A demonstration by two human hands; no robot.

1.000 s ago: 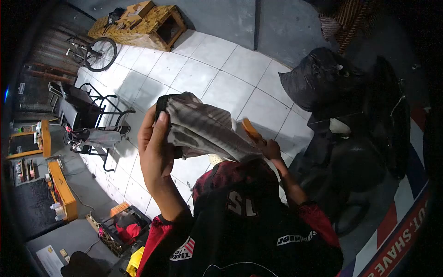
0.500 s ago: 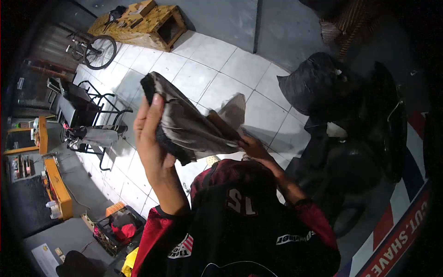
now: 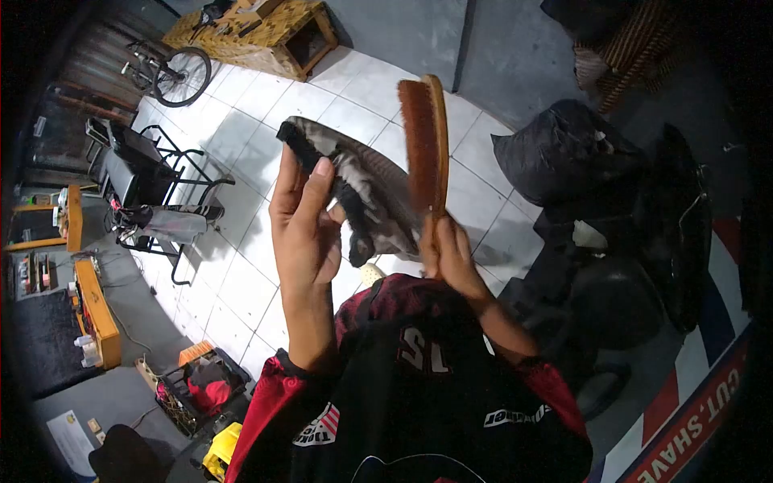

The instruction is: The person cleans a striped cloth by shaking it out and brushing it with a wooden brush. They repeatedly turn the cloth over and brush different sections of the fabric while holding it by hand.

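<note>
left hand (image 3: 304, 221): fingers loosely curled, pinching grey cloth (image 3: 366, 193)
right hand (image 3: 448, 256): fist round brush (image 3: 425, 145) handle, bristles toward 9 o'clock, against cloth

Both hands raised over the tiled floor, cloth in one, brush in the other.

Left hand (image 3: 304, 221) pinches a grey-and-black cloth (image 3: 354, 189) between thumb and fingers (image 3: 291, 173); the cloth drapes toward the right hand (image 3: 447, 253), which grips the handle of a wooden brush (image 3: 424, 145), upright, bristles facing the cloth, just beside it. White tiled floor (image 3: 241, 266) below. Bicycle wheel (image 3: 179, 76) and wooden crate (image 3: 266, 32) upper left, black bag (image 3: 564, 153) right.
</note>
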